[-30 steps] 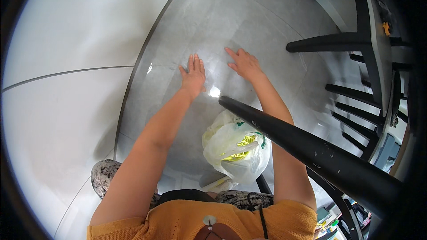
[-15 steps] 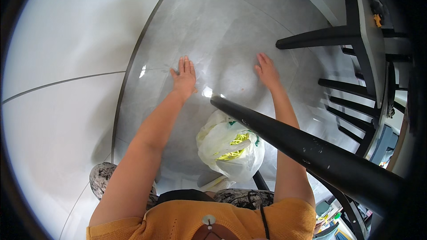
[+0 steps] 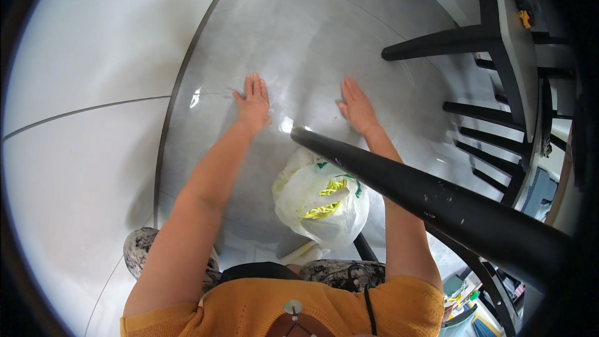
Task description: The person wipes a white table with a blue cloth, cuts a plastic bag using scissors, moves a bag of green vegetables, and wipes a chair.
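Observation:
My left hand (image 3: 253, 107) is open over the grey tiled floor (image 3: 299, 43), palm down with the fingers stretched out. To its right, my right hand (image 3: 358, 108) also lies palm down, fingers straight and close together, with nothing visible in it. Both look flat on or just above the floor; which one I cannot tell. Nearer to me stands a white translucent plastic bag (image 3: 290, 203) holding yellow-green strands (image 3: 329, 203). A thick, scuffed black bar (image 3: 430, 196) slants across my right forearm and hides part of it and of the bag.
White panels (image 3: 93, 37) with a dark edge line border the floor on the left. Black-legged furniture (image 3: 446, 43) fills the right side, with several legs jutting inward. At the lower right are assorted things, among them a bluish bin (image 3: 458, 324).
My right hand has moved left across the floor, closer to my left hand, and its fingers have come together. My left hand has barely shifted.

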Motion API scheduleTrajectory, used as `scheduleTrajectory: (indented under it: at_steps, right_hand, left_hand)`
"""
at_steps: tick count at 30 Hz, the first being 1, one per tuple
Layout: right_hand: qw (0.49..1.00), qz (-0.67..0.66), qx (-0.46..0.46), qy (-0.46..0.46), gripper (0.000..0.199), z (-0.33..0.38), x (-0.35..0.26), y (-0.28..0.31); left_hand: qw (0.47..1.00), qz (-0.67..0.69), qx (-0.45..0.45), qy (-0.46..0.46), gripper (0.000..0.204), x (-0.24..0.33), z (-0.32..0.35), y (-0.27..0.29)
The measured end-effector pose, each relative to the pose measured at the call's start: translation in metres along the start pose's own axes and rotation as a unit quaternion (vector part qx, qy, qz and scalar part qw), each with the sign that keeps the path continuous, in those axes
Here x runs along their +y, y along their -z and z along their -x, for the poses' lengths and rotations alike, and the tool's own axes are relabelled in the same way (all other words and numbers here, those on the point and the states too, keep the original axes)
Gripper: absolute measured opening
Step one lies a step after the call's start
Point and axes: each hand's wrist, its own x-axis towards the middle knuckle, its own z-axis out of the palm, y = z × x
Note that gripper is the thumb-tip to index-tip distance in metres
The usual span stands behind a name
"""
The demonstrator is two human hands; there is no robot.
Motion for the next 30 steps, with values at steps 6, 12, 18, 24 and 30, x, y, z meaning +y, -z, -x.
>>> scheduleTrajectory:
  at_steps: [6, 12, 18, 24, 30]
  right_hand:
    - [0.997, -0.02, -0.015, 0.073, 0.051, 0.055, -0.036, 0.0]
    - [0.972, -0.166, 0.078, 0.149, 0.041, 0.09, -0.003, -0.065]
    - [0.921, -0.363, 0.137, -0.044, 0.031, 0.083, -0.005, -0.035]
    - [0.966, -0.175, 0.02, -0.191, 0.049, 0.064, -0.022, -0.039]
    - [0.973, -0.141, 0.051, -0.173, 0.045, 0.061, -0.026, -0.046]
  left_hand:
    - [1.0, 0.007, 0.003, 0.001, 0.105, 0.0, 0.0, -0.01]
    - [1.0, 0.011, 0.012, -0.005, 0.105, 0.005, -0.008, -0.028]
    - [0.998, 0.039, 0.053, -0.01, 0.102, -0.001, 0.005, -0.016]
    - [0.991, 0.042, 0.089, -0.095, 0.099, -0.031, 0.023, -0.062]
    - [0.978, 0.122, 0.065, -0.156, 0.09, -0.022, 0.065, -0.087]
